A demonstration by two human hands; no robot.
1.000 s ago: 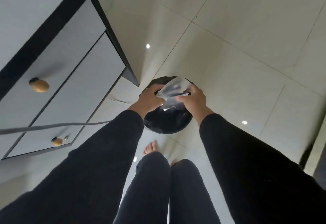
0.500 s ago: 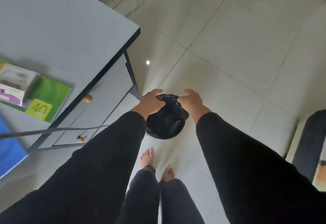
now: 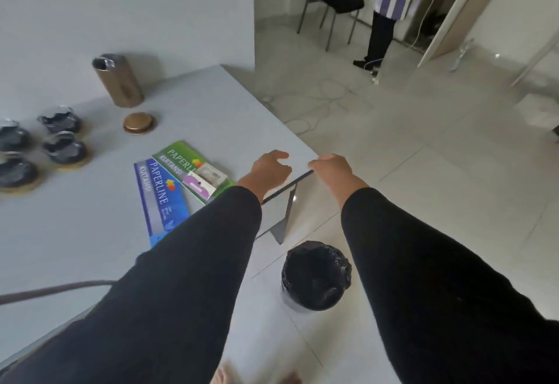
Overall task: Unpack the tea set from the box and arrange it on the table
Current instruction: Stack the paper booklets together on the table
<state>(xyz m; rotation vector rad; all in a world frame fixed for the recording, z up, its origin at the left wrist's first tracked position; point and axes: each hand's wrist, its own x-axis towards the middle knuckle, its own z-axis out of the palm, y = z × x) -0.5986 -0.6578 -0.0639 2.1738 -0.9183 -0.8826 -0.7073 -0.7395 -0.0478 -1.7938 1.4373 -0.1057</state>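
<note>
Both hands empty, fingers loosely curled: left hand (image 3: 267, 169) over the bench (image 3: 90, 232) corner, right hand (image 3: 331, 169) just past its edge. Tea cups (image 3: 62, 148) sit grouped at far left of the bench, each on a round coaster, dark wrapping or filling inside; can't tell which. Probably glass: fragile, slippery, light, so best gripped around the body. Gold canister (image 3: 119, 81) stands open, lid (image 3: 138, 123) beside it. Bin (image 3: 316, 276) on the floor, black liner, contents not visible. No box in view.
</note>
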